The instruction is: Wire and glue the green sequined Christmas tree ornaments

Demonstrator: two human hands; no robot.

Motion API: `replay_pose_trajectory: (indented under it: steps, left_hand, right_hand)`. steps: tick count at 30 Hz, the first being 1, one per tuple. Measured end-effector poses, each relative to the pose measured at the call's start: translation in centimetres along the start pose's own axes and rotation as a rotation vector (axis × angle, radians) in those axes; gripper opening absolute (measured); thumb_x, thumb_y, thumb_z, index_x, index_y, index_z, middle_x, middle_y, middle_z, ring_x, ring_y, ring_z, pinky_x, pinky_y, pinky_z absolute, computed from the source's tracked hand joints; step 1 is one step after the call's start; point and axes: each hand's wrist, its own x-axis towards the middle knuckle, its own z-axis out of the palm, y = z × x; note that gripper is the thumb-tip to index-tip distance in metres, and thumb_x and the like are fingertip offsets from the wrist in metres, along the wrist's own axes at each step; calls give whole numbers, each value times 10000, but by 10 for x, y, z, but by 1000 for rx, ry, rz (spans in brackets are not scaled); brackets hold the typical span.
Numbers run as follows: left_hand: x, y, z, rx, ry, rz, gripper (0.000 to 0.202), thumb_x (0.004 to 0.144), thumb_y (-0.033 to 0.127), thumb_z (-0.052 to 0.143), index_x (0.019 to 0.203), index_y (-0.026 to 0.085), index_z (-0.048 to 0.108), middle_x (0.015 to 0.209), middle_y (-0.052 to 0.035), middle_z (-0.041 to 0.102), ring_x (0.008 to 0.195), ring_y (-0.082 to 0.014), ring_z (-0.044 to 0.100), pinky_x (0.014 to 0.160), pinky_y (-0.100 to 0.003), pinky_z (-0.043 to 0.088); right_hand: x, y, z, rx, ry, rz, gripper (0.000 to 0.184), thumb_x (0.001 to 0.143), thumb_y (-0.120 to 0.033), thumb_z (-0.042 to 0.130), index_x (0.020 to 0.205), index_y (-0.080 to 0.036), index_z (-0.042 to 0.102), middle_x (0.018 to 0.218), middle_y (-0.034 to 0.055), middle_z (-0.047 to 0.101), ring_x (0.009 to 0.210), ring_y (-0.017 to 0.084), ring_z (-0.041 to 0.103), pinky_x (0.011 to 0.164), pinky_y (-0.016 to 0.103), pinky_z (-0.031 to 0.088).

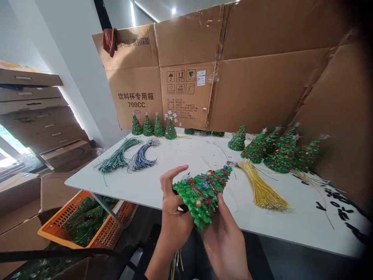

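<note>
Small tree (201, 195) tilted: left hand (176, 216) gripping base, right hand (225, 245) cradling side.
Held at white table's (180, 155) near edge. Red garland (196, 189), baubles (198, 203) on; trimming looks well along. What remains, cannot tell.

cardboard panels (186, 93): upright behind table (177, 155)
cloth (108, 42): reddish-brown, above table's far left
cartons (40, 112): stacked left of table
crate (106, 230): orange, below table's left end

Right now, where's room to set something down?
Mostly bare: the table between the blue wires and yellow wires, beyond the held tree; its front edge before the blue wires. Crowded: the right end, with standing trees and black pieces.
</note>
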Motion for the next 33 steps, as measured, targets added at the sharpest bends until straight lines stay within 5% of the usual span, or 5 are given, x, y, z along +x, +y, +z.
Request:
replay_pose_trajectory:
  steps: [3, 9, 13, 33]
  left_hand:
    - [0, -5, -1, -20, -1, 30, 335, 1069, 462, 650, 841, 254, 782, 1572, -61, 522, 1394, -298, 553, 1139, -496, 477]
    - [2, -17, -2, -48, 103, 151, 434, 1004, 348, 767, 634, 190, 603, 1541, -76, 568, 1403, -335, 550, 1122, -537, 465]
    - [4, -20, -3, -95, 116, 209, 347, 992, 276, 781, 678, 205, 652, 1537, -53, 571, 1395, -326, 548, 1076, -527, 489]
    - [-1, -17, 0, -20, 141, 172, 351, 999, 253, 765, 677, 205, 635, 1498, -38, 584, 1357, -308, 524, 1087, -525, 445]
  right_hand:
    - [0, 1, 1, 11, -4, -30, 564, 931, -517, 828, 1465, -397, 693, 1520, 2, 715, 1442, 265, 639, 1271, 505, 462]
    - [2, 3, -1, 3, 5, -21, 610, 908, -517, 851, 1481, -401, 678, 1553, -1, 690, 1427, 258, 651, 1256, 481, 482]
    - [0, 4, -1, -22, 34, 10, 601, 885, -563, 856, 1439, -374, 718, 1511, 22, 722, 1423, 280, 653, 1241, 503, 497]
    - [3, 5, 3, 19, -9, 18, 450, 916, -515, 836, 1338, -370, 778, 1419, 13, 776, 1398, 267, 665, 1241, 504, 494]
